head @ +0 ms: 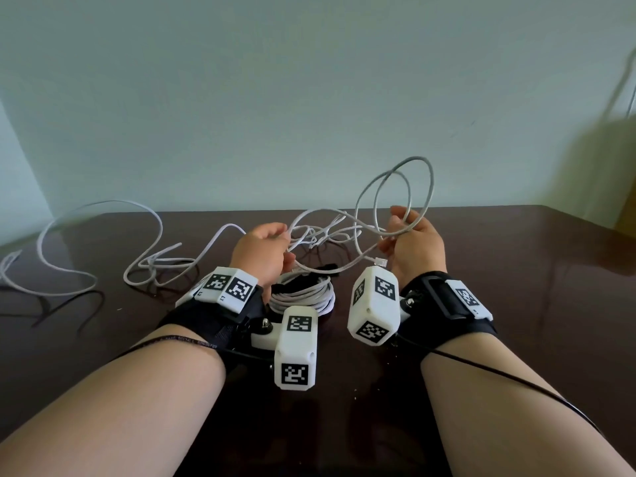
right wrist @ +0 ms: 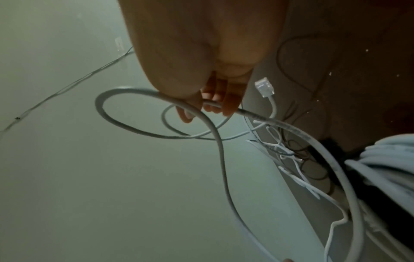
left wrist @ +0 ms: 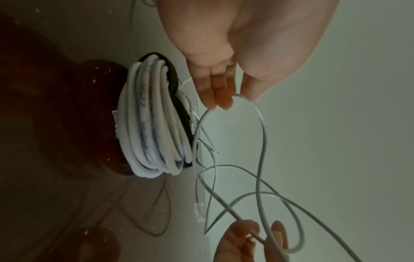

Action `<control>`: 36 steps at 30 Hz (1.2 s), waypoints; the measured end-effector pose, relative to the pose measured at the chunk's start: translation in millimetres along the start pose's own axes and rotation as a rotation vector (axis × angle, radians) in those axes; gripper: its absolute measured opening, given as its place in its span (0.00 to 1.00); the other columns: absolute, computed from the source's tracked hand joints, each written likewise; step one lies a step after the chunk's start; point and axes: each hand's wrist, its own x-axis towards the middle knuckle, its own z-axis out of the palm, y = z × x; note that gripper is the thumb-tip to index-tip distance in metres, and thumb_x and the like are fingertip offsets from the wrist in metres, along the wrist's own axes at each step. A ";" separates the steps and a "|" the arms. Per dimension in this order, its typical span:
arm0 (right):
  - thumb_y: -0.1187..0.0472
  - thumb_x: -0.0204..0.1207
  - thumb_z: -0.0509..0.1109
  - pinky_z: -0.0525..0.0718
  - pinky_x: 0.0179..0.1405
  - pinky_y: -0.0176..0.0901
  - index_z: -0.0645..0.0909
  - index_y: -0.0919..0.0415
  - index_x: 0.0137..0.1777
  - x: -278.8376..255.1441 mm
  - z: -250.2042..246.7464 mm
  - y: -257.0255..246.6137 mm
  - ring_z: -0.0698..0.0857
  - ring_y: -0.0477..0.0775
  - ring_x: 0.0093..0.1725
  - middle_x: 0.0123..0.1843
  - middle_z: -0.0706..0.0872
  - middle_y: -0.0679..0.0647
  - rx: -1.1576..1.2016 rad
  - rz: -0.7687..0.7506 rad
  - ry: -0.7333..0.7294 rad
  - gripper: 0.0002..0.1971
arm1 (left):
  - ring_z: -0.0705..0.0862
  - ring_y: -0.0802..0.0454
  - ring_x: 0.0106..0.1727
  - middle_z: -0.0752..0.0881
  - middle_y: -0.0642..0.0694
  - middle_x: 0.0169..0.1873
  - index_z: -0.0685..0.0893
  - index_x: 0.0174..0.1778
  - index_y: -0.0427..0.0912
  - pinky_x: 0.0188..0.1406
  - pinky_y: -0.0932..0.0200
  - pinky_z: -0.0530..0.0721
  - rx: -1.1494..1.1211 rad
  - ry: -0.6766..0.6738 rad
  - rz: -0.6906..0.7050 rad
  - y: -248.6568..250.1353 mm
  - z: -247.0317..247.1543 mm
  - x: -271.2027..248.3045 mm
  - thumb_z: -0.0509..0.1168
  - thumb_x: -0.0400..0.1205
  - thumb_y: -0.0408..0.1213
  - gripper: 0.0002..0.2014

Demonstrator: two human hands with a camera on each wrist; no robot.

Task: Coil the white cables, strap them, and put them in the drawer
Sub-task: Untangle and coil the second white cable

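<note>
A long white cable (head: pixel 103 215) sprawls in loose curves across the dark wooden table (head: pixel 516 304). My right hand (head: pixel 413 235) grips two raised loops of it (head: pixel 406 187), and its clear plug (head: pixel 380 261) dangles just below the hand. My left hand (head: pixel 268 246) pinches the same cable (left wrist: pixel 260 113) between thumb and fingertips, a short way to the left. A coiled white cable bundle (head: pixel 303 294) with a black strap (head: pixel 292 282) lies on the table between my wrists. In the right wrist view the fingers (right wrist: pixel 228 106) curl round the cable (right wrist: pixel 156 95) beside the plug (right wrist: pixel 265 87).
A tangle of white cable (head: pixel 323 232) lies on the table between the hands. More slack trails off the table's far left edge (head: pixel 10 266). A pale wall (head: pixel 309 98) stands right behind the table. No drawer is in view.
</note>
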 end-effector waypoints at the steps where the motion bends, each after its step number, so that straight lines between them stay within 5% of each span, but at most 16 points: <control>1: 0.67 0.82 0.63 0.81 0.36 0.42 0.83 0.54 0.44 -0.6 0.0 -1.2 0.76 0.48 0.29 0.36 0.79 0.52 0.034 -0.022 -0.016 0.10 | 0.81 0.51 0.31 0.84 0.49 0.30 0.83 0.52 0.52 0.53 0.40 0.85 0.007 0.021 0.012 2.0 0.6 -0.5 0.64 0.82 0.38 0.06; 5: 0.69 0.82 0.62 0.84 0.42 0.44 0.84 0.57 0.47 -6.4 1.4 -4.5 0.78 0.49 0.32 0.35 0.78 0.53 0.075 -0.083 -0.172 0.10 | 0.82 0.49 0.44 0.84 0.48 0.46 0.82 0.55 0.50 0.56 0.48 0.84 0.131 0.089 0.106 6.7 0.8 -1.5 0.65 0.81 0.42 0.09; 8: 0.71 0.81 0.62 0.84 0.32 0.38 0.84 0.59 0.49 -12.7 3.5 -8.1 0.79 0.50 0.30 0.35 0.77 0.54 0.095 -0.088 -0.286 0.10 | 0.80 0.49 0.40 0.83 0.48 0.44 0.80 0.42 0.55 0.43 0.53 0.81 0.162 0.103 0.134 16.2 -0.4 -6.5 0.61 0.82 0.44 0.05; 11: 0.72 0.81 0.63 0.84 0.37 0.41 0.85 0.58 0.42 -13.5 5.0 -6.5 0.83 0.51 0.32 0.33 0.84 0.53 0.166 -0.076 -0.360 0.12 | 0.78 0.47 0.43 0.82 0.48 0.43 0.79 0.37 0.54 0.48 0.54 0.77 0.206 0.169 0.211 25.1 -2.7 -8.5 0.57 0.84 0.44 0.10; 13: 0.73 0.79 0.64 0.82 0.47 0.45 0.86 0.57 0.35 -13.6 5.6 -3.6 0.83 0.53 0.37 0.34 0.86 0.54 0.171 -0.058 -0.432 0.16 | 0.79 0.52 0.41 0.82 0.53 0.44 0.82 0.53 0.56 0.42 0.62 0.77 0.182 0.167 0.234 28.2 -4.0 -7.9 0.58 0.84 0.43 0.08; 15: 0.74 0.78 0.65 0.83 0.48 0.44 0.86 0.56 0.33 -17.3 6.4 -2.9 0.83 0.52 0.37 0.33 0.87 0.53 0.108 -0.055 -0.508 0.17 | 0.76 0.58 0.32 0.78 0.58 0.39 0.76 0.69 0.54 0.31 0.67 0.76 0.196 0.126 0.238 29.4 -4.6 -6.9 0.59 0.84 0.40 0.17; 18: 0.80 0.77 0.62 0.86 0.34 0.35 0.81 0.63 0.33 -24.0 8.0 -3.6 0.86 0.47 0.30 0.28 0.87 0.51 -0.009 -0.042 -0.615 0.15 | 0.77 0.59 0.32 0.77 0.58 0.38 0.69 0.77 0.54 0.42 0.60 0.74 0.285 0.060 0.241 33.6 -5.1 -4.2 0.59 0.84 0.39 0.23; 21: 0.85 0.71 0.62 0.84 0.35 0.36 0.79 0.59 0.23 -26.8 9.8 1.8 0.85 0.48 0.32 0.30 0.86 0.51 -0.271 -0.100 -0.694 0.24 | 0.80 0.53 0.39 0.82 0.51 0.45 0.58 0.81 0.57 0.42 0.57 0.77 0.309 0.003 0.233 39.1 -4.2 -0.3 0.61 0.84 0.38 0.30; 23: 0.86 0.69 0.61 0.82 0.34 0.32 0.77 0.61 0.23 -26.1 9.7 5.7 0.85 0.45 0.31 0.29 0.86 0.49 -0.418 -0.135 -0.681 0.22 | 0.83 0.49 0.43 0.84 0.46 0.53 0.55 0.81 0.60 0.41 0.56 0.78 0.247 -0.011 0.250 41.1 -3.7 3.2 0.61 0.83 0.33 0.34; 26: 0.82 0.71 0.61 0.80 0.38 0.32 0.80 0.64 0.27 -22.8 10.9 9.2 0.86 0.42 0.33 0.31 0.87 0.45 -0.602 -0.254 -0.612 0.17 | 0.78 0.56 0.39 0.83 0.48 0.47 0.80 0.64 0.54 0.32 0.64 0.75 0.054 -0.037 0.290 42.2 -5.5 1.8 0.52 0.78 0.19 0.28; 29: 0.75 0.73 0.63 0.75 0.34 0.31 0.87 0.59 0.36 -15.0 10.8 10.3 0.80 0.42 0.34 0.35 0.83 0.44 -0.798 -0.406 -0.423 0.14 | 0.80 0.56 0.45 0.85 0.48 0.51 0.86 0.49 0.48 0.33 0.63 0.71 -0.254 -0.080 0.260 44.1 -10.4 -0.1 0.51 0.74 0.19 0.24; 32: 0.72 0.76 0.59 0.77 0.37 0.36 0.87 0.56 0.45 -5.2 7.6 13.4 0.79 0.45 0.35 0.39 0.84 0.49 -0.831 -0.349 -0.271 0.16 | 0.81 0.55 0.43 0.89 0.50 0.43 0.88 0.45 0.46 0.34 0.61 0.70 -0.408 -0.064 0.244 46.6 -17.8 -0.3 0.59 0.80 0.30 0.12; 36: 0.71 0.74 0.56 0.86 0.46 0.53 0.81 0.52 0.38 -2.3 6.0 15.4 0.83 0.53 0.35 0.37 0.86 0.55 -0.677 -0.206 -0.179 0.16 | 0.81 0.60 0.37 0.89 0.55 0.39 0.87 0.41 0.50 0.35 0.66 0.73 -0.218 -0.026 0.381 39.7 -19.9 -3.4 0.59 0.79 0.22 0.18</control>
